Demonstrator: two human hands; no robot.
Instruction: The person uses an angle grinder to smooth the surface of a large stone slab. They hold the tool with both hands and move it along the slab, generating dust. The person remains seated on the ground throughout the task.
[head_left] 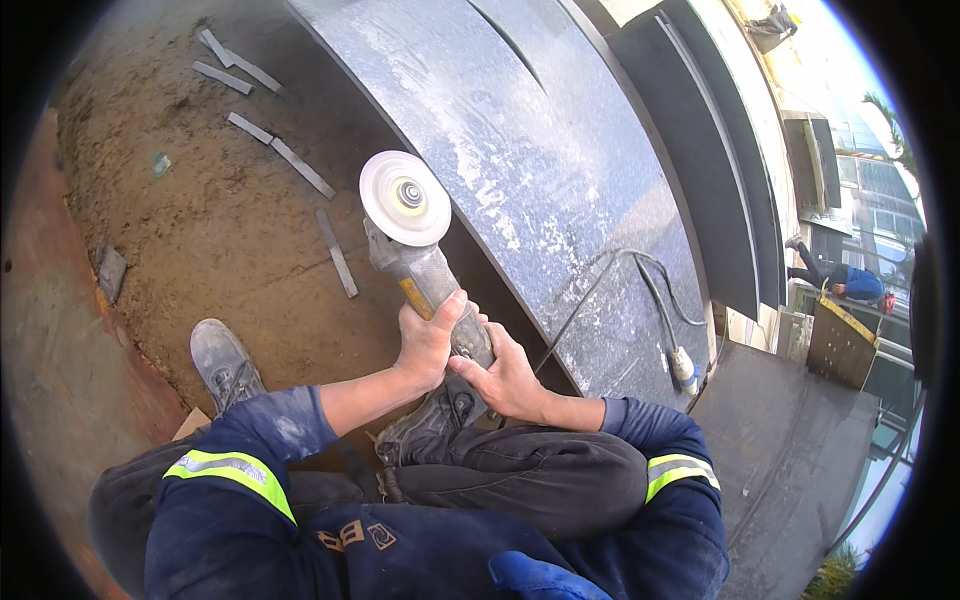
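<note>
- A worker's left hand [428, 342] wraps closed around the body of an angle grinder [425, 275], fingers curled over its grey housing just behind the head.
- The right hand [505, 375] clamps the rear of the same tool, directly below and touching the left.
- Beyond the grip, the grinder's pale round disc [405, 197] faces up, beside the edge of a large dusty stone slab [520, 150].
- Right of the hands, a dark power cable [640, 275] loops across the slab to a white plug [684, 368].
- Left of the grip, thin stone offcuts [300, 165] lie scattered on the dirt ground [200, 220]; a dusty shoe [225, 362] rests nearer.
</note>
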